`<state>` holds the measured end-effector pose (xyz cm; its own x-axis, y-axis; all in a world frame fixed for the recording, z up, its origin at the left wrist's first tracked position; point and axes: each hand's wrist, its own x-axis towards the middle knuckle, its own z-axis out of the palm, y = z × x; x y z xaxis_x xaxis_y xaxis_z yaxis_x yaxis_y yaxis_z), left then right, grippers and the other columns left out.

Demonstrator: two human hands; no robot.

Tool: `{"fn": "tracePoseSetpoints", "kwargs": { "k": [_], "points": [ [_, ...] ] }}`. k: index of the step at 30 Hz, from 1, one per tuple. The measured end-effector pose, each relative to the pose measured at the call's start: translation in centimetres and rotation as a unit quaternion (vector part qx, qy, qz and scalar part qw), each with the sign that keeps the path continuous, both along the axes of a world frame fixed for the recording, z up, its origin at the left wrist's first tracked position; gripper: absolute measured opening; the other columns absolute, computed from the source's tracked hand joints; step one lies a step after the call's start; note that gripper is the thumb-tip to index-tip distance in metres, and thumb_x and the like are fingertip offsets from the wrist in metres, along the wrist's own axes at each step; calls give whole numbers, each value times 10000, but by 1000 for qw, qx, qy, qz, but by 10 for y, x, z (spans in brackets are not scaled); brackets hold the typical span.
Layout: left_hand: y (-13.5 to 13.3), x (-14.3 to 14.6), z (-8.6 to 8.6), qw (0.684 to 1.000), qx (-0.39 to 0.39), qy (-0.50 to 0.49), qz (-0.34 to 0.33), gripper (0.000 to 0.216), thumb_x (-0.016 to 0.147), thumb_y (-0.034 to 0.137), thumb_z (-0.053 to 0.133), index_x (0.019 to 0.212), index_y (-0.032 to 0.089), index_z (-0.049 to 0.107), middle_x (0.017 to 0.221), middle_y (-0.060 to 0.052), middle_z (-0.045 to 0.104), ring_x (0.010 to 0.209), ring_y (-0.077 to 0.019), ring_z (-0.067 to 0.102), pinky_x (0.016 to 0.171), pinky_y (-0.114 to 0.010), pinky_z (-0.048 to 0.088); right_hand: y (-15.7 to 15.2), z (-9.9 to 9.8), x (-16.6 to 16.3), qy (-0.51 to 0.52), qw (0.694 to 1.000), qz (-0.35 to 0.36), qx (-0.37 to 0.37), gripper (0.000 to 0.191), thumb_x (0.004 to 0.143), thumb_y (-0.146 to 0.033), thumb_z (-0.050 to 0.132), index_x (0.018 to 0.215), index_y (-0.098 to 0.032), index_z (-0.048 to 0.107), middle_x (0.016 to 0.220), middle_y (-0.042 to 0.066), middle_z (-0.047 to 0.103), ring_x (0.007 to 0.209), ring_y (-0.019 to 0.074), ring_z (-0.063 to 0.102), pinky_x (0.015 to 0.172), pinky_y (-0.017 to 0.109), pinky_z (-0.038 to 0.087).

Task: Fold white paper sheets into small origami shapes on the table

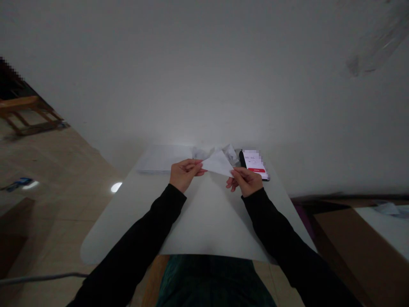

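Note:
A white sheet of paper folded into a triangle (218, 163) is stretched between my two hands above the white table. My left hand (184, 174) pinches its left corner between thumb and fingers. At the lower right corner, my right hand (246, 180) grips the paper between thumb and forefinger, the other fingers curled below. Just behind the triangle lie crumpled or folded white paper pieces (230, 153), partly covered by it. A stack of white paper (162, 158) rests on the table beyond my left hand.
A phone (254, 164) with a lit timer screen lies behind my right hand. The white table (204, 221) stands against a grey-white wall (204, 76). To the right is a brown cardboard box (361, 243); a wooden stool (24, 106) stands far left on the tiled floor.

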<state>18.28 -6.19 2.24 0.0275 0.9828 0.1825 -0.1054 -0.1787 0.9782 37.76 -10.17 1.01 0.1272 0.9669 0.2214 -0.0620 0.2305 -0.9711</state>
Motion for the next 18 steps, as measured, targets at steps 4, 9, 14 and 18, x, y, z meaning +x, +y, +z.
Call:
{"fn": "tracePoseSetpoints", "kwargs": {
  "k": [4, 9, 14, 18],
  "points": [
    [0, 0, 0, 1000, -15, -16, -17, 298, 645, 303, 705, 848, 91, 649, 736, -94, 705, 657, -201, 678, 649, -313, 585, -2, 4, 0, 17, 1000, 2, -21, 271, 702, -377, 634, 799, -128, 587, 494, 2, 616, 403, 155, 600, 318, 235, 462],
    [-2, 1, 1, 999, -26, -19, -12, 261, 657, 276, 687, 844, 99, 650, 706, -83, 700, 644, -202, 679, 621, -303, 582, -3, 4, 1, 37, 998, 22, -34, 274, 696, -366, 640, 808, -121, 587, 509, 15, 631, 419, 166, 613, 332, 241, 470],
    [-7, 3, 5, 1000, 24, 7, 10, 195, 662, 272, 663, 756, 102, 646, 696, -71, 689, 651, -200, 679, 600, -276, 569, -2, 5, 4, 34, 998, 41, -33, 280, 699, -368, 642, 809, -115, 593, 510, 19, 630, 415, 164, 610, 337, 241, 466],
    [-7, 1, 9, 999, 37, 8, 8, 273, 689, 321, 640, 862, 114, 606, 639, -27, 656, 574, -191, 669, 454, -228, 530, -3, 6, 4, -6, 1000, 31, 0, 256, 725, -360, 619, 819, -122, 606, 490, 0, 616, 397, 141, 596, 326, 215, 452]
  ]
}}
